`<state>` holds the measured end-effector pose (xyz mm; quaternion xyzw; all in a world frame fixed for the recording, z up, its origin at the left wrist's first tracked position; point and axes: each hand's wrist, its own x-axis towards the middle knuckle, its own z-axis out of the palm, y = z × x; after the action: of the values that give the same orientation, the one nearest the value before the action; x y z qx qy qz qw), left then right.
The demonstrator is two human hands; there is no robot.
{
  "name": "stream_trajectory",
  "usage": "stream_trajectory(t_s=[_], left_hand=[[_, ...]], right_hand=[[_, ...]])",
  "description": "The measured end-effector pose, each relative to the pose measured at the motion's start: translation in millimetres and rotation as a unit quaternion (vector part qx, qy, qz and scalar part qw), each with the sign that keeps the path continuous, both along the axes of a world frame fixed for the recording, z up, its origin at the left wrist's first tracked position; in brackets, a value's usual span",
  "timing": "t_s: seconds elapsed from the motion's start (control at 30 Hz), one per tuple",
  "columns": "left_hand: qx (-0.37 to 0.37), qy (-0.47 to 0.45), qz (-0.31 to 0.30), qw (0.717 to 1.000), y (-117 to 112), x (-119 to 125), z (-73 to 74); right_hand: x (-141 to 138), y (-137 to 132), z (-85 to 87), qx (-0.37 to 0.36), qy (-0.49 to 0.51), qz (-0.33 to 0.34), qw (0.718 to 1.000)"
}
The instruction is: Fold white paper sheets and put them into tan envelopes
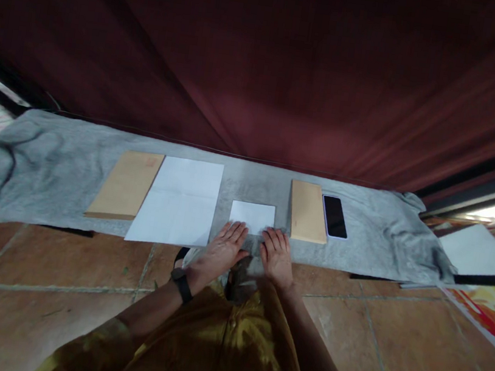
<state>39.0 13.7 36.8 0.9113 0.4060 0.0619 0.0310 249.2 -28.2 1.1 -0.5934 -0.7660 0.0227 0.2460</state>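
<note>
A small white piece of paper [252, 214], perhaps folded, lies flat on the grey cloth in front of me. My left hand [228, 245] rests at its lower left corner, fingers stretched out and palm down. At the lower right corner lies my right hand [275, 254], its fingers also flat and outstretched. Neither hand grips anything. Left of my left hand is a large white sheet [178, 200] with faint creases, beside a stack of brown envelopes [128, 184]. Right of my right hand are smaller brown envelopes [309, 212], close to a phone [336, 217] with a dark screen.
The grey cloth [370, 227] covers a long narrow bench. A dark red curtain [262, 77] hangs right behind it. Below is a tiled floor [56, 263]. At the far right are a white sheet [478, 250] and a colourful printed package [492, 312].
</note>
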Motion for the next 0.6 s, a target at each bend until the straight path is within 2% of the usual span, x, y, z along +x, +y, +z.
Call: stream_trajectory(t_s=[0.3,0.6], left_hand=[[-0.005,-0.013,-0.020,1.000,-3.2,13.4,-9.1],[-0.022,0.015,-0.001,1.000,-2.9,23.7,-0.8]], right_hand=[[-1.2,2.1,-2.5,-0.005,0.003,0.005,1.000],[-1.9,16.4,1.2,-0.005,-0.002,-0.022,1.000]])
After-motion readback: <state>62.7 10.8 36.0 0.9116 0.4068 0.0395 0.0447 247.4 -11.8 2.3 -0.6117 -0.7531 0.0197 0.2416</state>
